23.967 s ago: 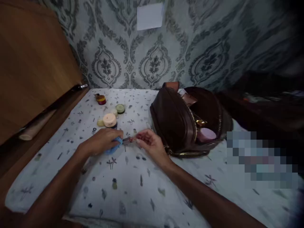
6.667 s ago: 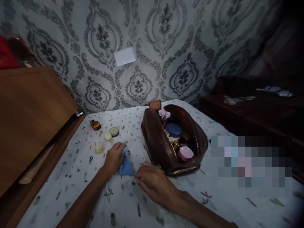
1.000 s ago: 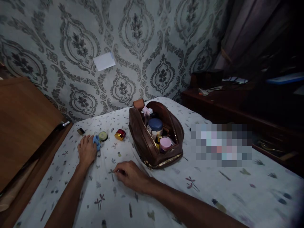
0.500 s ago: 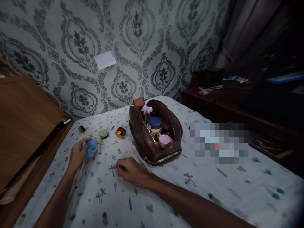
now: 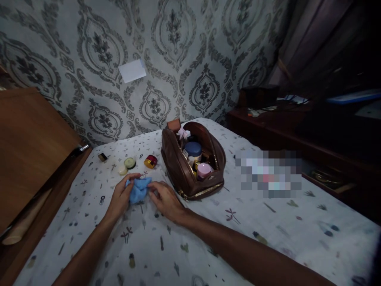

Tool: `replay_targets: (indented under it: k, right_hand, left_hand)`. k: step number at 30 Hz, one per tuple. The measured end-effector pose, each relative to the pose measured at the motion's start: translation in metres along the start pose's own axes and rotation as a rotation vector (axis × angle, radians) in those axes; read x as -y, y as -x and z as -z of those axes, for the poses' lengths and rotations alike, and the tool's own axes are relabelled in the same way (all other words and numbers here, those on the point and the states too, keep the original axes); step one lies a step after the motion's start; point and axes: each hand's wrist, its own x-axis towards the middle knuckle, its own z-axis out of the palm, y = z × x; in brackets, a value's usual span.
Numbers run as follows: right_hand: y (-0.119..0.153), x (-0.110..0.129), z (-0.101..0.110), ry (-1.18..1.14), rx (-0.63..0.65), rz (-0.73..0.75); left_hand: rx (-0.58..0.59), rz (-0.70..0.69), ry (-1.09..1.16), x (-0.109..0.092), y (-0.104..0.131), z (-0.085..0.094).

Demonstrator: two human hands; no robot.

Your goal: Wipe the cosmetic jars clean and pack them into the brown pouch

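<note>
A crumpled blue cloth [image 5: 139, 190] is stretched between my two hands above the patterned sheet. My left hand [image 5: 120, 196] grips its left side, and my right hand [image 5: 166, 200] pinches its right edge. Just beyond the cloth lie a small pale round item [image 5: 122, 171], a green-topped jar [image 5: 129, 163] and a red and gold jar [image 5: 151, 161]. To the right of my right hand stands an unzipped brown bag [image 5: 178, 171], holding a blue-lidded jar [image 5: 193, 149], a pink jar [image 5: 204, 171] and other small items.
A small black and gold item [image 5: 102, 157] lies at the back left of the sheet. A wooden panel [image 5: 32, 147] borders the left side. Dark furniture [image 5: 268, 135] and a blurred-out patch are on the right.
My left hand has moved right with the blue cloth, away from the small jars. My right hand has come up slightly and taken hold of the cloth's right edge.
</note>
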Motion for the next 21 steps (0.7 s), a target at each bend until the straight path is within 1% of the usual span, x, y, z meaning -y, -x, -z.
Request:
replay_targets:
  k: [2, 4, 6, 8, 10, 11, 13, 15, 17, 19, 20, 21]
  right_hand:
    - [-0.001, -0.003, 0.000, -0.004, -0.041, 0.012]
    - [-0.002, -0.005, -0.001, -0.004, -0.049, 0.022]
    - [-0.002, -0.006, -0.001, -0.010, -0.034, 0.033]
    - [-0.002, -0.006, -0.002, -0.018, -0.015, 0.034]
    - [-0.002, -0.006, -0.002, -0.020, 0.003, 0.023]
    - [-0.002, -0.006, -0.002, -0.018, 0.010, 0.013]
    - [-0.001, -0.006, -0.002, -0.013, 0.030, 0.003]
    - [0.000, -0.006, -0.002, -0.012, 0.044, 0.006]
    - [0.001, -0.005, -0.001, -0.023, 0.054, 0.004]
    - [0.001, -0.005, 0.000, -0.030, 0.070, -0.002]
    - [0.001, -0.005, 0.000, -0.027, 0.086, 0.001]
    - [0.001, -0.006, 0.001, -0.019, 0.100, 0.011]
  left_hand:
    - [-0.028, 0.053, 0.202, -0.012, 0.003, -0.011]
    - [-0.102, 0.084, 0.319, -0.015, 0.003, -0.016]
    - [-0.182, 0.085, 0.298, -0.012, 0.003, -0.016]
    - [-0.207, 0.064, 0.196, -0.007, 0.003, -0.015]
    - [-0.173, 0.041, 0.137, -0.003, 0.004, -0.014]
    - [-0.149, 0.042, 0.157, -0.002, 0.005, -0.014]
    - [-0.118, 0.081, 0.304, -0.001, 0.006, -0.013]
    - [-0.067, 0.174, 0.517, -0.001, 0.008, -0.010]
    - [0.014, 0.265, 0.726, 0.000, 0.008, -0.004]
    - [0.081, 0.321, 0.878, 0.001, 0.006, 0.006]
    - [0.078, 0.333, 0.920, 0.001, 0.005, 0.010]
    - [0.045, 0.345, 0.929, 0.001, 0.003, 0.014]
